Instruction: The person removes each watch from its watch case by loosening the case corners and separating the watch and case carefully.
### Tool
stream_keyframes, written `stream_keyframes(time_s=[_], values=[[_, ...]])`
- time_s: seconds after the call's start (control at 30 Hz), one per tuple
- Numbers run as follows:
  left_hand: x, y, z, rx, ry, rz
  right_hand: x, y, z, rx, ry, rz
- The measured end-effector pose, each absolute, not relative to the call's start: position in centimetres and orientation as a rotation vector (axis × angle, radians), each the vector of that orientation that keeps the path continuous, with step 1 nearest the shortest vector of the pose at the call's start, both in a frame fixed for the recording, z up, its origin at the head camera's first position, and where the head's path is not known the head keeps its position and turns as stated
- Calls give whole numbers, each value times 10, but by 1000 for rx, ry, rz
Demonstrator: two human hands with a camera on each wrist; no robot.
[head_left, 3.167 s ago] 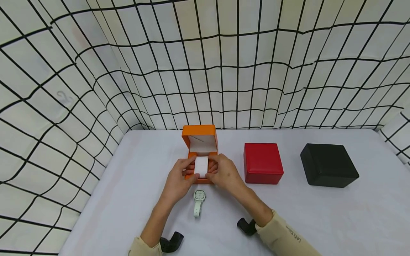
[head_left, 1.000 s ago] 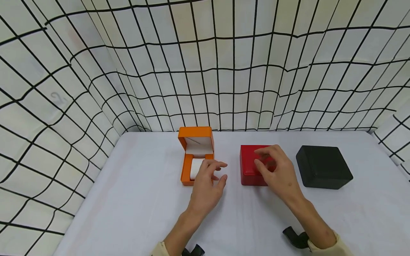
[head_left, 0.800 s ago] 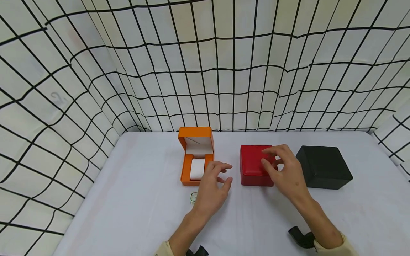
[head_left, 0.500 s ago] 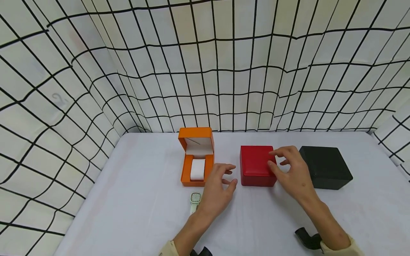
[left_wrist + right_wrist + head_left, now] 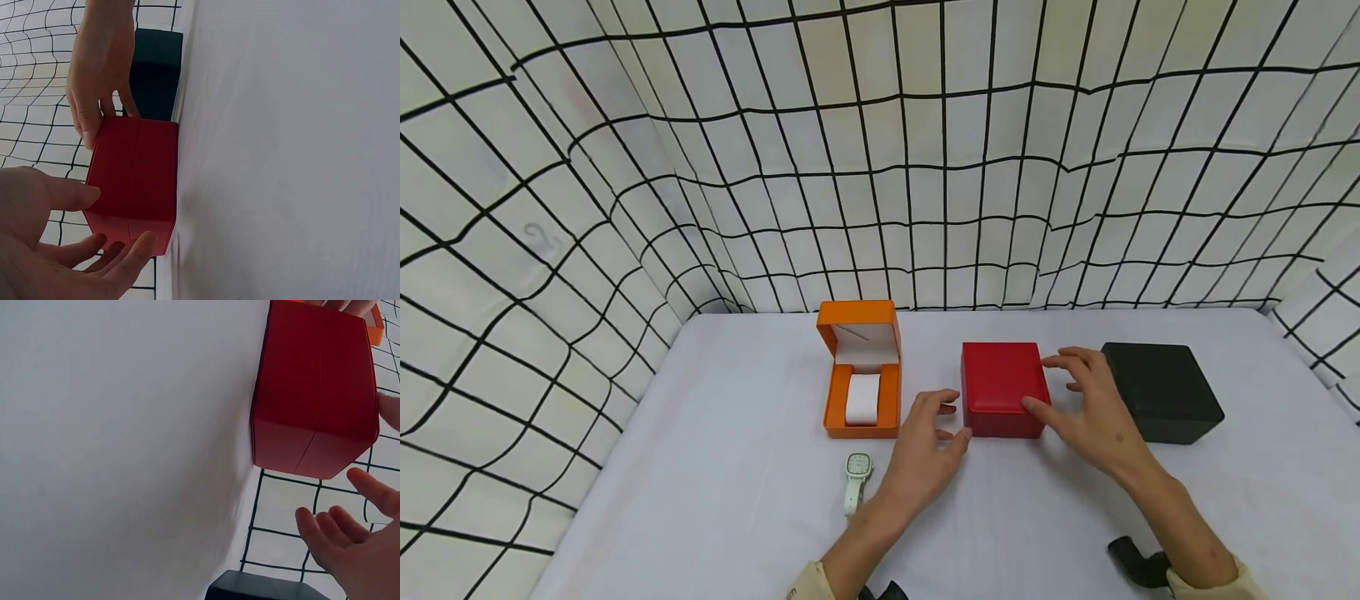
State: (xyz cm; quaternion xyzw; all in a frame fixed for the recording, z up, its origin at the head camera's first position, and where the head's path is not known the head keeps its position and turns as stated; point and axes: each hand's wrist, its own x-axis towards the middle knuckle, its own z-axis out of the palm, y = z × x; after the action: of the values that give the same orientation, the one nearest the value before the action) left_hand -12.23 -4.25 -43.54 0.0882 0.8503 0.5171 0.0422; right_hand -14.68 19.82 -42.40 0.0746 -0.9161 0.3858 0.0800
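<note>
A closed red box (image 5: 1003, 379) with a padded lid sits on the white-covered table between my two hands. At its left side is my left hand (image 5: 925, 450), fingers loosely bent, fingertips and thumb right by the box wall. My right hand (image 5: 1097, 412) is on the other side; its thumb overlaps the box's front right edge in the head view. The right wrist view shows a gap between my right fingers (image 5: 331, 528) and the box. An open orange box (image 5: 862, 371) with a white cushion (image 5: 862, 399) stands to the left. A pale green watch (image 5: 857, 482) lies in front of it.
A closed black box (image 5: 1163, 392) stands right of the red one, partly behind my right hand. Black netting (image 5: 943, 167) over white sheeting rises along the table's back and left. Black curved pieces (image 5: 1138, 563) are worn at both wrists. The white cloth (image 5: 722, 467) covers the table.
Both hands have left the orange box and shifted right to either side of the red box. Most recently they slid slightly farther right, uncovering the watch and the red lid.
</note>
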Motion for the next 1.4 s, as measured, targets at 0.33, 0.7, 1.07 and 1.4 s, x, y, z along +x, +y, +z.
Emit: stream_keyframes(time_s=[0.33, 0.7, 1.07, 1.4], values=[[-124, -33, -444, 285, 2554, 1629, -154, 208, -432, 310, -2848, 1289], [-127, -24, -446, 248, 2573, 1596, -161, 214, -439, 461, -2821, 1370], [-131, -21, -449, 224, 2544, 1652, -171, 215, -444, 565, -2767, 1464], [-133, -17, -449, 246, 2566, 1636, -174, 215, -444, 566, -2730, 1573]])
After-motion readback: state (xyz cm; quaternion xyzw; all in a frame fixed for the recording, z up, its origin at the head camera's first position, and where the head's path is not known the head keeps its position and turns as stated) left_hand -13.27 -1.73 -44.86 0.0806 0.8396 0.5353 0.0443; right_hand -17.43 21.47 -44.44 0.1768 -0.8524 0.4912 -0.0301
